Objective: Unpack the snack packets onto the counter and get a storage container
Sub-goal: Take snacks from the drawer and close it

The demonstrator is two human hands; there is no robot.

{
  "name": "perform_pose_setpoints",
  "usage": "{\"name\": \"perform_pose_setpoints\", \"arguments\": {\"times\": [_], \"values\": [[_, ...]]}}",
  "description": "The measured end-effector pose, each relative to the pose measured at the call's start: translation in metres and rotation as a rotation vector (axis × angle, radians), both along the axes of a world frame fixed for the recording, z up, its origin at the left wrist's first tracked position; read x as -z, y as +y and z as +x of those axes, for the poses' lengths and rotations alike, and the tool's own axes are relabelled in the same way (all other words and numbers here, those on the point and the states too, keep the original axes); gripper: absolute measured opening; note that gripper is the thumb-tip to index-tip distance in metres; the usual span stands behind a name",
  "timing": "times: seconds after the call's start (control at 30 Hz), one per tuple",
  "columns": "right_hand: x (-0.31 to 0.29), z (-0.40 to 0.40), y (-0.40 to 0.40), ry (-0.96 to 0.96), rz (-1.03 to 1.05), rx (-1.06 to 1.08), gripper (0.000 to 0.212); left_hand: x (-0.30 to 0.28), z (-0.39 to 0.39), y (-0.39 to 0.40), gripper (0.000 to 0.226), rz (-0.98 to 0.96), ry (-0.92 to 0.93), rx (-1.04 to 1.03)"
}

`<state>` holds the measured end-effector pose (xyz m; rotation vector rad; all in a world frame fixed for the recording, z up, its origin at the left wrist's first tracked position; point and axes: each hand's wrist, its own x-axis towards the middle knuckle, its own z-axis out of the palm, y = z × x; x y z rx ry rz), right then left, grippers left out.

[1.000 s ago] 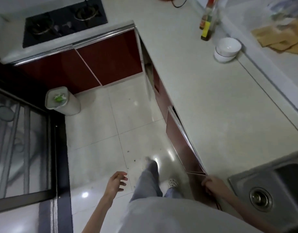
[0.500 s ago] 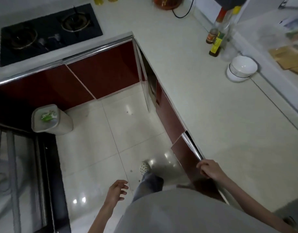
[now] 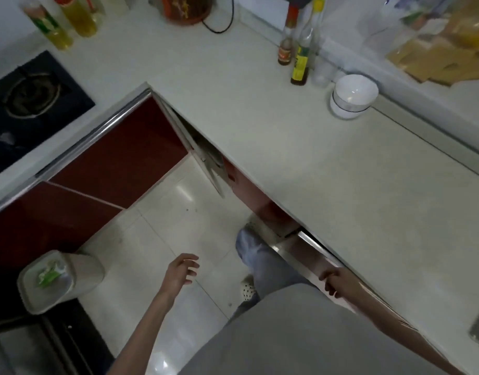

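My right hand (image 3: 332, 280) grips the top edge of a red cabinet door (image 3: 298, 249) with a metal trim, under the pale counter (image 3: 327, 171); the door stands ajar. Over the tiled floor, my left hand (image 3: 183, 272) hangs with loosely spread fingers and holds nothing. A clear plastic bag with yellow and orange contents (image 3: 449, 25) lies blurred on the ledge at the top right, next to brown paper (image 3: 435, 66). No storage container is visible.
A white bowl (image 3: 353, 96) and sauce bottles (image 3: 300, 63) stand at the counter's back. Oil bottles (image 3: 78, 17) and a gas hob (image 3: 30, 104) are at the left. A second cabinet door (image 3: 203, 158) hangs open at the corner. A bin (image 3: 51, 280) stands on the floor.
The view has swung up and away from the sink towards the counter's back. My right hand stays on the cabinet door, which has come further out. My left hand has risen slightly.
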<state>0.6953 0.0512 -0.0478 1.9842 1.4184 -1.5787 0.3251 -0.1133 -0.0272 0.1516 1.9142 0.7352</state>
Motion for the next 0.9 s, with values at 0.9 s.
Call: {"name": "perform_pose_setpoints", "arguments": {"times": [0.9], "values": [[-0.149,-0.308,0.417,0.478,0.438,0.262,0.018,-0.055,-0.18,0.381,0.017,0.213,-0.026,0.239]]}}
